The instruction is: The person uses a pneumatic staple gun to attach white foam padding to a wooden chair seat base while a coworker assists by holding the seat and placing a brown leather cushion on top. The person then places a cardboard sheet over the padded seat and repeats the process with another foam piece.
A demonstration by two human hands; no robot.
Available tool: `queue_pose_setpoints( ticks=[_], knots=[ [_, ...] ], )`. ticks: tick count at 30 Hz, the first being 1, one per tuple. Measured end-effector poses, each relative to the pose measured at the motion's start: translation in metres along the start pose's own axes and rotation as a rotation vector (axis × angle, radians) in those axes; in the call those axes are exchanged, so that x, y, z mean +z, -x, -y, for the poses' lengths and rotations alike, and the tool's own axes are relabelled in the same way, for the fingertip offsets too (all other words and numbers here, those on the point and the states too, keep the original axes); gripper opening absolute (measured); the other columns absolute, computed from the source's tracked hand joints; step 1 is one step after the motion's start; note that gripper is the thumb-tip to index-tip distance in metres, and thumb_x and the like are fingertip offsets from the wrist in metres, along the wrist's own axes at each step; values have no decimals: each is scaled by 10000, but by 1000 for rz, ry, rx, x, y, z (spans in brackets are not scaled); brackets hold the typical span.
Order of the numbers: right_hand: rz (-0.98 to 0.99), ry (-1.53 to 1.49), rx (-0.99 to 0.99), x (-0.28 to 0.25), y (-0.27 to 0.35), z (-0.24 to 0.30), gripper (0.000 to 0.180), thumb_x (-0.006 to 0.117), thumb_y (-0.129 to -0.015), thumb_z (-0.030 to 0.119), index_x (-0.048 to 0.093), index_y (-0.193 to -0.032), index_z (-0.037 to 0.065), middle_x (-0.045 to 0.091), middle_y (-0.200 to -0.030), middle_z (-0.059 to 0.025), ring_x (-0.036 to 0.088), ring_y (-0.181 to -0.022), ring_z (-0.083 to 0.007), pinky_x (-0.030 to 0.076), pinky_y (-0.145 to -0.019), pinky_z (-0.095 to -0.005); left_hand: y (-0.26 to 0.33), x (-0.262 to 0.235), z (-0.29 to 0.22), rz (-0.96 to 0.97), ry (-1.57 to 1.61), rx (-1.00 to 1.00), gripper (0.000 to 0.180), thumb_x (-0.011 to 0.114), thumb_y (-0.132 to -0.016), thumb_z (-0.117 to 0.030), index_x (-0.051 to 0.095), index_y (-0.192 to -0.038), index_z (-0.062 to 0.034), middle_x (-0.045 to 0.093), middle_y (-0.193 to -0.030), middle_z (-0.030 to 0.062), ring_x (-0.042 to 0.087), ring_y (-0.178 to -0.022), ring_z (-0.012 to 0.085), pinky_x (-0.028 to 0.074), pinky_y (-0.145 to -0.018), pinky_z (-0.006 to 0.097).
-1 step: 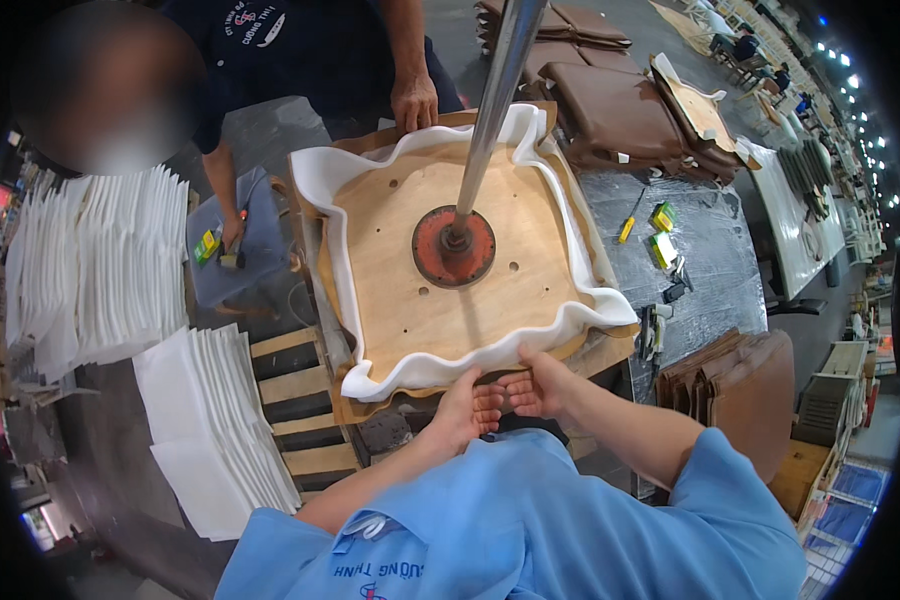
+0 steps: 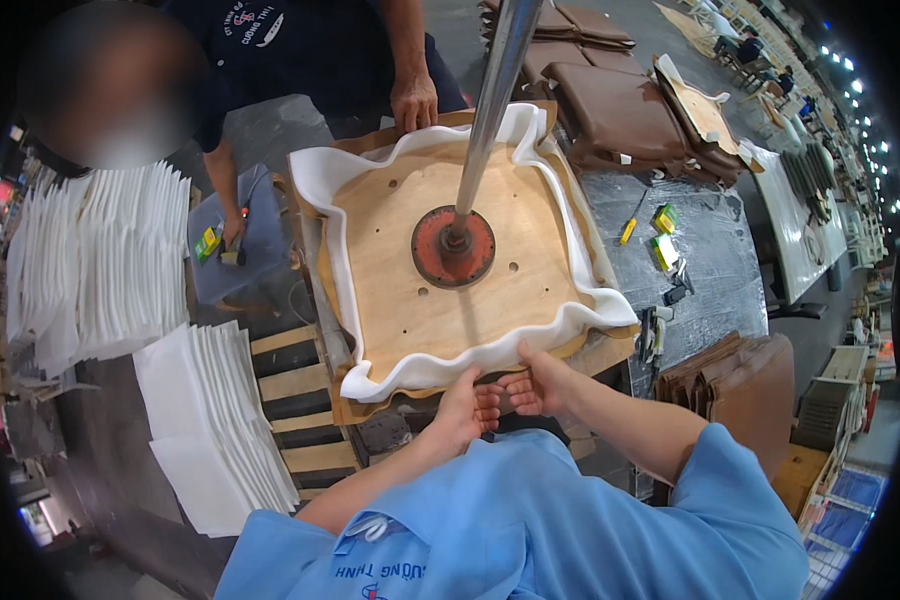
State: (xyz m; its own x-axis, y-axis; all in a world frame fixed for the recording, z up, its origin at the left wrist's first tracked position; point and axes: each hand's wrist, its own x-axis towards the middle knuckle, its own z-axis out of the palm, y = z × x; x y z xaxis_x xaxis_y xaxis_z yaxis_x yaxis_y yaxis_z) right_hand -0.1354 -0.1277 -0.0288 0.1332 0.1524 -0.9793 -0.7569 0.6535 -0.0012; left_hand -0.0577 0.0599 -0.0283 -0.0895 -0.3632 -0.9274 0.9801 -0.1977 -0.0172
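Workshop floor [image 2: 120, 455], dark grey, with seated people [image 2: 744, 45] far off at upper right. Left hand [image 2: 467, 406] and right hand [image 2: 538, 385] together at the near edge of the work, palms turned up, fingers curled, fingertips close to meeting; right thumb against the foam. Anything pinched between thumbs and fingers: cannot tell. Immediately beyond: white foam [image 2: 430, 374], raised in a wavy rim around a plywood board [image 2: 390, 320], with a brown sheet [image 2: 548, 117] showing outside the foam. Central on the board: red disc [image 2: 428, 245], at the foot of a metal pole [image 2: 492, 110].

Compared with the picture just before: no change found in hands, foam, board or disc. Judged meaning: work at a pause, board apparently pinned under the disc, foam rim apparently loose.

Farther out: co-worker's hand [image 2: 414, 102] at the far edge; co-worker's other hand [image 2: 233, 232] at left, beside a yellow-green box [image 2: 207, 243]. At right, plastic-wrapped bench [image 2: 710, 250] with screwdriver [image 2: 627, 231]; behind it, brown cushions [image 2: 610, 110]. At far left, stacked white sheets [image 2: 100, 260].
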Motion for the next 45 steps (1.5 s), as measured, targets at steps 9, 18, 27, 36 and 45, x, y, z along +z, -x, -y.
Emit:
queue_pose_setpoints(
  ticks=[9, 18, 27, 36, 45],
  knots=[
    [40, 516, -204, -19, 12, 41, 654, 399, -1170, 537, 677, -848, 41, 618, -640, -81, 570, -502, -233, 493, -489, -401, -24, 57, 3, -124, -22, 102, 689, 504, -1093, -691, 679, -934, -44, 474, -602, 4, 468, -528, 192, 453, -572, 411],
    [7, 606, -592, -58, 21, 32, 612, 544, -1134, 432, 607, -667, 42, 554, -527, -68, 530, -407, -178, 414, -388, -329, -44, 81, 41, -152, -277, 572, 711, 449, -1143, -607, 618, -732, -52, 466, -500, 26, 430, -380, 174, 351, -407, 349],
    [24, 627, -831, -83, 6, 14, 663, 533, -1174, 472, 616, -677, 42, 549, -509, -57, 550, -415, -165, 408, -410, -314, -80, 82, 69, -138, -265, 886, 672, 519, -1165, -507, 531, -621, -113, 468, -490, 14, 454, -380, 144, 342, -390, 312],
    [132, 206, -382, -130, 35, 40, 657, 530, -1114, 638, 699, -953, 24, 669, -667, -55, 675, -558, -204, 555, -546, -349, -58, 80, 48, -147, -104, 695, 573, 518, -1131, -471, 615, -738, -65, 509, -488, 60, 484, -386, 190, 422, -402, 347],
    [57, 262, 23, -122, 41, 102, 707, 386, -1134, 642, 717, -948, 45, 665, -694, -43, 645, -578, -213, 550, -625, -401, -56, 140, 42, 36, 225, 164, 551, 544, -1106, -575, 708, -1022, -56, 670, -678, 44, 618, -540, 215, 551, -566, 421]
  ],
)
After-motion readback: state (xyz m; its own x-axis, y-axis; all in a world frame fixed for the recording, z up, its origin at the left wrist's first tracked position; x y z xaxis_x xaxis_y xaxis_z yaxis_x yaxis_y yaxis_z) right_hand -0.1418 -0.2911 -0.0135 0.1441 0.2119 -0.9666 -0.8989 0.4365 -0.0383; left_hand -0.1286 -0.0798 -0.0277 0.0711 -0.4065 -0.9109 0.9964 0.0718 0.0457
